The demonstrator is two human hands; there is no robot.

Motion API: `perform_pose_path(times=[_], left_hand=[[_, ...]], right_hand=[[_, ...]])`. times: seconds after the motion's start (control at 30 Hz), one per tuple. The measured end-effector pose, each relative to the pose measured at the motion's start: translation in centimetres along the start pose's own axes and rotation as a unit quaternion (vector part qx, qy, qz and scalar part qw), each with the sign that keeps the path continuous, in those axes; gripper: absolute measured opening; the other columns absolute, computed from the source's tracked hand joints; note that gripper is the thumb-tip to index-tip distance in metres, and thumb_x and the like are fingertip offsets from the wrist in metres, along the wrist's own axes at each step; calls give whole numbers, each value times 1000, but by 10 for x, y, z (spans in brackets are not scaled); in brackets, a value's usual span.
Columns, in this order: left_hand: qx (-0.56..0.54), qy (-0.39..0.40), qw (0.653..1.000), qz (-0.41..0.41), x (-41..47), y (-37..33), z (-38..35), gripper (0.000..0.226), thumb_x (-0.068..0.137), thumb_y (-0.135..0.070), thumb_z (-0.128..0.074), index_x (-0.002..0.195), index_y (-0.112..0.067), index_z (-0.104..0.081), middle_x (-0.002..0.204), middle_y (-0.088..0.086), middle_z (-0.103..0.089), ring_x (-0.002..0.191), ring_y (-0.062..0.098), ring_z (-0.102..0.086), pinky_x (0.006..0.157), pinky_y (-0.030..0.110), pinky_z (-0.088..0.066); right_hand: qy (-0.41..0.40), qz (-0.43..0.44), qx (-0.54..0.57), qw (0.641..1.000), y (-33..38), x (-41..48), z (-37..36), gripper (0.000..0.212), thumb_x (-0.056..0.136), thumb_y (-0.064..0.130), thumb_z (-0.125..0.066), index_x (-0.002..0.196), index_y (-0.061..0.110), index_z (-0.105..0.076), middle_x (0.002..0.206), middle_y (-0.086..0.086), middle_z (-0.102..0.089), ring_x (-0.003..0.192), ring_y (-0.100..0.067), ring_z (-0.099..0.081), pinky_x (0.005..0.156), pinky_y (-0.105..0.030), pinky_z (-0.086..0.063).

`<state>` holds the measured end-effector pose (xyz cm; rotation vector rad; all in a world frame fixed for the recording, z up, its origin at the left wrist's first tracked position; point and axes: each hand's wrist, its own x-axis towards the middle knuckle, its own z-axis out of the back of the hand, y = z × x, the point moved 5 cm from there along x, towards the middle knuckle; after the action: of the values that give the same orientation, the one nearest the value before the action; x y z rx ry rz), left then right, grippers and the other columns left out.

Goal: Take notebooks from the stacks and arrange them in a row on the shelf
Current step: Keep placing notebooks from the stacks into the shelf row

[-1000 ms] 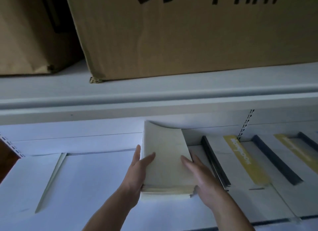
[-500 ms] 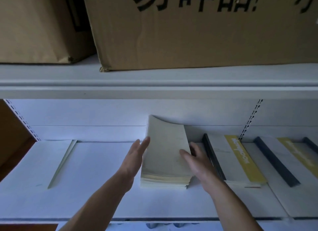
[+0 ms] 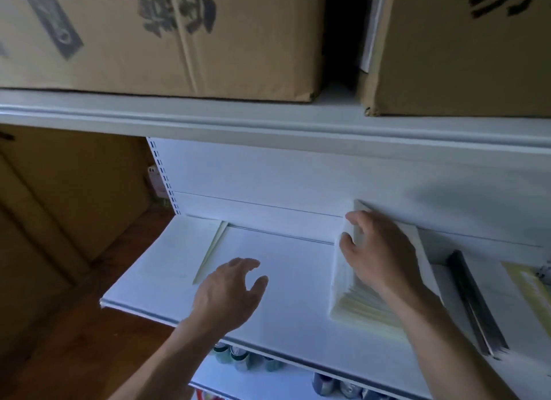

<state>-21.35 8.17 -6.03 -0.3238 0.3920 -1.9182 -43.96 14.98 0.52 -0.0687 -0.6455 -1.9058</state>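
Observation:
A stack of cream notebooks [image 3: 359,305] lies flat on the white shelf [image 3: 292,283], right of centre, its far end against the back panel. My right hand [image 3: 380,250] rests on top of the stack, fingers and thumb curled over its left edge near the far end. My left hand [image 3: 231,292] hovers over the bare shelf left of the stack, fingers spread and holding nothing. A thin white notebook [image 3: 185,250] lies flat at the shelf's left end.
Right of the stack lie a dark-spined notebook [image 3: 474,301] and a yellow-banded one [image 3: 529,283]. Two cardboard boxes [image 3: 149,36] [image 3: 462,57] sit on the shelf above. Cans [image 3: 238,359] stand on the shelf below. Brown wall and floor lie to the left.
My left hand has let go of the stack and moved left over the bare shelf. My right hand has shifted from the stack's right side onto its top. The view has swung left.

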Motion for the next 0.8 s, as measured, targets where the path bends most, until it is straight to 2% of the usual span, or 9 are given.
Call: perform_pose_path(times=[0.1, 0.17, 0.3, 0.5, 0.57, 0.63, 0.73, 0.77, 0.8], left_hand=[[15, 17, 1000, 6, 8, 43, 9, 46, 93, -55, -46, 135, -35, -49, 140, -14, -52, 121, 10, -53, 101, 32, -47], [-4, 28, 999, 24, 14, 79, 17, 48, 93, -55, -46, 137, -35, -47, 142, -13, -50, 123, 11, -52, 102, 33, -46], [-32, 59, 994, 83, 26, 170, 34, 57, 94, -52, -49, 145, -30, -37, 151, -8, -40, 134, 16, -42, 109, 36, -38], [-67, 81, 984, 144, 55, 255, 51, 58, 94, -47, -43, 144, -20, -35, 147, -1, -42, 135, 22, -36, 110, 41, -35], [-100, 111, 978, 146, 65, 259, 41, 63, 83, -55, -40, 138, -23, -38, 142, -1, -47, 127, 22, -43, 106, 45, -42], [-112, 112, 977, 143, 70, 257, 33, 66, 87, -50, -43, 145, -22, -31, 148, 0, -38, 133, 24, -37, 111, 43, -35], [-181, 80, 968, 155, 68, 253, 24, 63, 91, -42, -51, 146, -19, -30, 148, 2, -37, 136, 23, -35, 113, 40, -30], [-236, 82, 955, 160, 68, 254, 21, 62, 85, -45, -53, 141, -21, -37, 143, 1, -44, 130, 24, -42, 110, 42, -37], [-282, 83, 942, 164, 68, 254, 19, 64, 79, -50, -53, 136, -25, -41, 138, 0, -49, 123, 23, -48, 105, 46, -43]], right_hand=[[74, 17, 20, 997, 52, -4, -45, 30, 90, 33, -54, 119, 26, -58, 118, 9, -60, 109, -14, -59, 85, -28, -46], [157, -38, 98, 982, 80, -7, -92, 27, 89, 33, -56, 115, 28, -60, 115, 12, -62, 107, -13, -60, 88, -26, -45], [257, -218, 312, 888, 120, -18, -194, 32, 84, 23, -65, 115, 16, -64, 95, 1, -69, 90, -20, -65, 88, -32, -51], [212, -305, 422, 827, 165, -23, -247, 19, 79, 12, -67, 96, 5, -62, 79, -20, -60, 80, -28, -58, 97, -46, -49], [205, -314, 425, 824, 172, -25, -252, 35, 81, 11, -65, 102, -16, -58, 100, -42, -55, 99, -47, -60, 102, -44, -46], [199, -312, 440, 818, 176, -27, -257, 39, 88, 5, -58, 115, -21, -47, 121, -38, -47, 118, -47, -47, 108, -46, -40], [185, -324, 449, 812, 178, -29, -262, 24, 88, 11, -61, 96, -12, -59, 108, -35, -57, 117, -35, -49, 100, -40, -49], [189, -314, 442, 819, 182, -28, -260, 24, 85, 16, -62, 85, -8, -58, 93, -37, -57, 90, -41, -63, 90, -40, -51], [202, -306, 430, 825, 184, -29, -262, 24, 80, 22, -62, 75, 0, -56, 78, -29, -54, 70, -23, -49, 79, -36, -47]])
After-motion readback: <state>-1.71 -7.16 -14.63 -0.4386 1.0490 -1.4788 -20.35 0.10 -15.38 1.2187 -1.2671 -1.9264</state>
